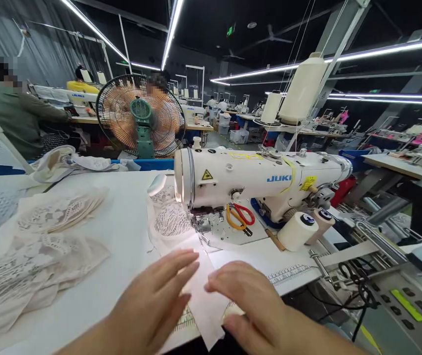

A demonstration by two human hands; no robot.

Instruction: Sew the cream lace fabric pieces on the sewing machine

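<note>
A pale fabric piece with lace (173, 219) lies under the needle end of the white sewing machine (229, 177). Its plain strip (205, 301) runs down toward me and over the table's front edge. My left hand (162, 291) is at the strip's left side, fingers stretched out and slightly apart. Opposite it, my right hand (251, 296) is by the right edge, fingers bent forward and thumb apart below. Neither hand visibly pinches the cloth; whether the fingertips touch it I cannot tell. Scissors with red and yellow handles (238, 217) lie on the machine bed.
Stacks of lace pieces (62, 212) lie on the table's left side. Thread cones (297, 231) stand right of the machine. A wooden-handled tool (275, 240) lies beside them. A large fan (140, 116) stands behind the table. A co-worker (7, 113) sits at the far left.
</note>
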